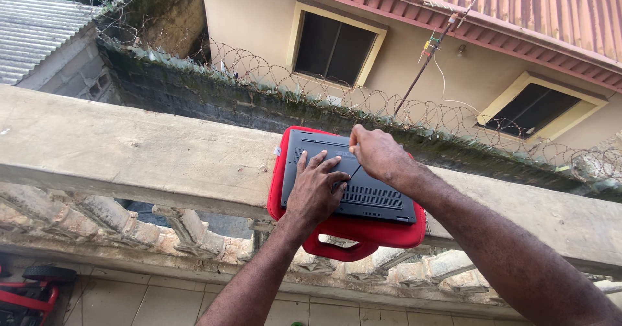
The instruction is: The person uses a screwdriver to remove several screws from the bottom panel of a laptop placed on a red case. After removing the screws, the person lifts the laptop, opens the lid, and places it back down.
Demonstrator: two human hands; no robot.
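Note:
A dark grey laptop point(382, 200) lies bottom side up on a red carrying case point(389, 234), which rests on top of a concrete balustrade rail point(129, 151). My left hand point(315, 187) lies flat on the laptop's underside, fingers spread. My right hand point(377, 152) is closed on a thin dark screwdriver point(354, 170), whose tip points down at the laptop's base beside my left fingers. The red case's handle point(337, 251) hangs over the near edge of the rail.
Stone balusters point(188, 232) stand below the rail, above a tiled floor point(162, 300). A red wheeled object point(29, 290) sits at the lower left. Beyond the rail runs a wall topped with razor wire point(291, 83), then a beige house with dark windows point(334, 44).

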